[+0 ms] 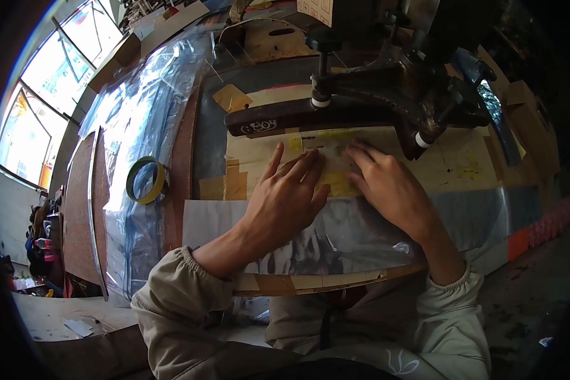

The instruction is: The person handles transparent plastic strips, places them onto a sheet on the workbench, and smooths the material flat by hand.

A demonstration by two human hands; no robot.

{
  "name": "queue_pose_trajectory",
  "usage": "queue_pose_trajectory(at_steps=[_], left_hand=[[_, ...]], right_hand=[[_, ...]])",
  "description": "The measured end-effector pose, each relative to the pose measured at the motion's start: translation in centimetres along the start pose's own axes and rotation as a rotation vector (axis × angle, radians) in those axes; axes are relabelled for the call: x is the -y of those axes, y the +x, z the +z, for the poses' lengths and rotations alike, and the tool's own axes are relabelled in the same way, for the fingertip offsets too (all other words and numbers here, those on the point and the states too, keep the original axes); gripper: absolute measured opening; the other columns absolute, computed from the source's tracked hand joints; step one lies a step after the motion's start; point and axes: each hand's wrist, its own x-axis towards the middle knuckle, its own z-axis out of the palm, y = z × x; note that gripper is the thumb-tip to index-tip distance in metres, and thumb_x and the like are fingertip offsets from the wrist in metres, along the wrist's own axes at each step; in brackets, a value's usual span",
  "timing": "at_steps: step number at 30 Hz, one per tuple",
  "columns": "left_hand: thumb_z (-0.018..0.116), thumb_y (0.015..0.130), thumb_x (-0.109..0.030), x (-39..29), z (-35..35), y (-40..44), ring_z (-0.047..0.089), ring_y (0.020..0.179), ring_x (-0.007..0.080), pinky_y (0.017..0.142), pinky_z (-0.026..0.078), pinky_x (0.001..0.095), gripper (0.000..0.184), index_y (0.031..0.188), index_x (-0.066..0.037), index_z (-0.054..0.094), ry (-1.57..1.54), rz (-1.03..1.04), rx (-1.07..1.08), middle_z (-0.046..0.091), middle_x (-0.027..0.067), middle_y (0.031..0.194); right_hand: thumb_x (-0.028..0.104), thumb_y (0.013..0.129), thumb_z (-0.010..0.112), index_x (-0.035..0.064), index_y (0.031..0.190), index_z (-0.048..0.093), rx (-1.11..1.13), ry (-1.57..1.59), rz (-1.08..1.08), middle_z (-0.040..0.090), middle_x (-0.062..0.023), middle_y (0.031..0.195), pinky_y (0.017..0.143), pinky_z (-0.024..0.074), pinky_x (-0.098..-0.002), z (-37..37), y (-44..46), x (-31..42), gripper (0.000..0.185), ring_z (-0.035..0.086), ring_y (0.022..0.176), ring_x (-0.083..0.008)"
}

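Observation:
My left hand (288,193) lies on a clear plastic sheet (354,237), its fingers stretched forward and spread. Opposite it, my right hand (391,187) rests palm down with slightly bent fingers, the tips touching the same surface. Neither hand visibly holds anything. Under the sheet's far part is a pale board (443,142) with yellow and brown tape patches. The sheet hangs toward me over the near edge. Just beyond my fingertips is a dark metal machine bar (266,120) with white writing; whether the sheet reaches under it, I cannot tell.
The machine's heavy bracket (386,88) with black knobs overhangs the far side. On the left, a roll of tape (147,180) sits on stacked clear plastic (130,228). Cardboard (529,126) stands at the right. A window (44,95) is at the far left.

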Motion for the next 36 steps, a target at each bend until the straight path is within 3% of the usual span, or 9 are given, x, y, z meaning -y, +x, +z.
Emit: queue_pose_trajectory(at_steps=[6, 9, 18, 24, 27, 31, 36], left_hand=[[0.062, 0.089, -0.019, 0.2, 0.1, 0.3, 0.057, 0.118, 0.0337, 0.115, 0.025, 0.0534, 0.041, 0.125, 0.001, 0.057, -0.033, -0.005, 0.005, 0.056, 0.019, 0.131], [0.062, 0.089, -0.019, 0.2, 0.0, 0.3, 0.058, 0.117, 0.033, 0.115, 0.025, 0.0534, 0.041, 0.125, 0.001, 0.057, -0.018, -0.006, 0.015, 0.056, 0.0185, 0.131], [0.059, 0.091, -0.02, 1.4, 0.0, 0.6, 0.06, 0.114, 0.032, 0.116, 0.023, 0.0542, 0.038, 0.123, 0.001, 0.058, 0.004, 0.035, 0.026, 0.057, 0.0176, 0.129], [0.058, 0.091, -0.021, 1.5, -0.3, 1.0, 0.06, 0.113, 0.0304, 0.116, 0.024, 0.0517, 0.038, 0.121, 0.003, 0.058, -0.017, 0.041, 0.056, 0.057, 0.0172, 0.125], [0.059, 0.091, -0.02, 1.5, -0.2, 0.8, 0.056, 0.118, 0.0302, 0.115, 0.028, 0.0507, 0.038, 0.122, 0.001, 0.057, 0.058, 0.063, 0.068, 0.056, 0.0167, 0.128], [0.059, 0.09, -0.019, 1.0, -0.4, 0.8, 0.053, 0.122, 0.0308, 0.111, 0.034, 0.0488, 0.041, 0.127, -0.001, 0.055, 0.074, -0.013, 0.055, 0.053, 0.016, 0.133], [0.056, 0.091, -0.018, 1.2, 0.0, 1.0, 0.051, 0.125, 0.0316, 0.109, 0.036, 0.0469, 0.045, 0.132, 0.0, 0.05, 0.078, 0.054, 0.055, 0.05, 0.0171, 0.138]], right_hand=[[0.014, 0.088, 0.065, -0.0026, 0.122, 0.057, -0.065, -0.044, -0.059, 0.057, -0.0171, 0.128, 0.096, 0.0503, -0.0392, 0.1, 0.3, -0.1, 0.038, 0.059, 0.112, -0.0345], [0.012, 0.087, 0.066, -0.0067, 0.112, 0.059, -0.223, -0.097, -0.233, 0.062, -0.0187, 0.115, 0.092, 0.0522, -0.0363, 0.8, 0.6, -0.8, 0.032, 0.063, 0.105, -0.0305], [0.02, 0.09, 0.064, -0.0103, 0.12, 0.055, 0.05, 0.048, -0.11, 0.056, -0.0232, 0.127, 0.104, 0.045, -0.0396, -0.8, -0.5, 0.5, 0.044, 0.055, 0.12, -0.0332], [0.038, 0.091, 0.061, -0.0114, 0.13, 0.047, 0.064, -0.105, -0.174, 0.044, -0.0325, 0.137, 0.114, 0.0326, -0.043, -0.4, -2.2, 0.7, 0.065, 0.039, 0.134, -0.0409], [0.042, 0.09, 0.06, -0.0113, 0.131, 0.047, 0.054, -0.114, -0.152, 0.041, -0.0347, 0.138, 0.115, 0.0298, -0.0453, -0.1, -2.7, 1.1, 0.068, 0.037, 0.135, -0.0433], [0.048, 0.089, 0.058, -0.0071, 0.135, 0.045, 0.013, -0.166, -0.125, 0.036, -0.0313, 0.144, 0.113, 0.0321, -0.045, 1.2, -2.6, 1.1, 0.073, 0.033, 0.138, -0.0426], [0.049, 0.089, 0.057, -0.0062, 0.136, 0.044, 0.014, -0.209, -0.125, 0.037, -0.0312, 0.144, 0.113, 0.0328, -0.0448, 1.4, -2.6, 1.1, 0.074, 0.032, 0.138, -0.0424]])
